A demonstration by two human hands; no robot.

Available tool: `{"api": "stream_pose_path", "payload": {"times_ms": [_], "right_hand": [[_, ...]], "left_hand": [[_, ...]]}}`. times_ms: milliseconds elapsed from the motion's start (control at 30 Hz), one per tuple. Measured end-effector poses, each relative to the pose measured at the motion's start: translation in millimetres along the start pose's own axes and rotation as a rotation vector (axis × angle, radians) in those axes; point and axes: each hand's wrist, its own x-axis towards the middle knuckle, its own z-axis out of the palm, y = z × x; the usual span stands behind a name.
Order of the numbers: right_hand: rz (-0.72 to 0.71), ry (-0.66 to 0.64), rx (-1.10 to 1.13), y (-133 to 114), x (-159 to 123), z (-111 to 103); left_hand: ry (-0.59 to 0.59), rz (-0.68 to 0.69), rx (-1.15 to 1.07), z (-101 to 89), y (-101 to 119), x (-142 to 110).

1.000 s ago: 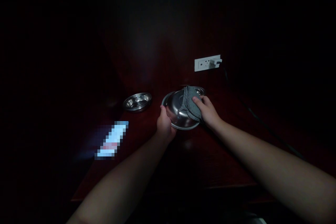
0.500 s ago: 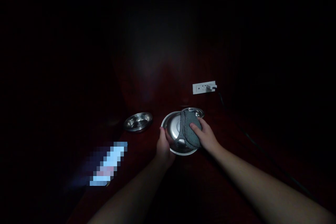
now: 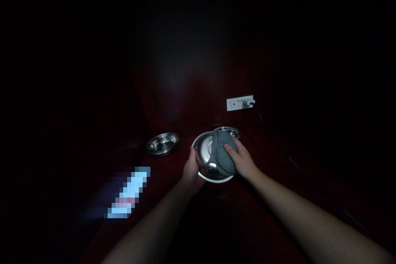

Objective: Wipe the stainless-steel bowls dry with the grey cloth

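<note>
A shiny steel bowl (image 3: 204, 150) is held up in front of me, tilted. My left hand (image 3: 192, 171) grips its left rim, thumb on the near face and fingers behind. With my right hand (image 3: 243, 159) I press a folded grey-green cloth (image 3: 227, 152) with a patterned border against the right part of the bowl. The cloth covers that side, and some of my right fingers are hidden behind it. Behind the cloth, another steel dish (image 3: 233, 131) shows in part.
To the left stand stacked steel bowls (image 3: 163, 144) on the dark red surface. A bright pixelated screen (image 3: 131, 192) lies nearer on the left. On the back wall is a white socket (image 3: 238, 103) with a plug (image 3: 249, 101); a dark cable (image 3: 309, 175) runs to the right.
The bowl has turned slightly in my left hand, and that hand sits a touch differently on the rim. The cloth has shifted a little with my right hand still on it.
</note>
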Motion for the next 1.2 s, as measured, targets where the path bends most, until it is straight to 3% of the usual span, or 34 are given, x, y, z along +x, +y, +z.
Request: {"api": "stream_pose_path", "payload": {"times_ms": [333,467,567,767,967,1200], "right_hand": [[0.063,-0.054,0.159,1.6,5.3,-3.9],[0.219,-0.045,0.259,12.2,9.7,-3.9],[0.292,0.005,0.339,14.3,13.0,-4.7],[0.304,0.120,0.326,13.5,16.0,-5.7],[0.265,0.269,0.075,21.9,16.7,-6.6],[0.265,0.128,0.059,20.1,10.6,-2.3]], "left_hand": [[-0.087,-0.013,0.033,-1.4,-0.1,0.6],[-0.100,-0.016,-0.038,-2.4,3.0,-3.0],[-0.053,-0.051,-0.073,-4.0,8.5,-5.8],[-0.145,-0.042,-0.049,-1.5,1.9,-9.5],[0.007,-0.042,-0.012,2.4,-16.3,-12.5],[0.188,0.072,0.050,3.6,-11.6,-7.3]]}}
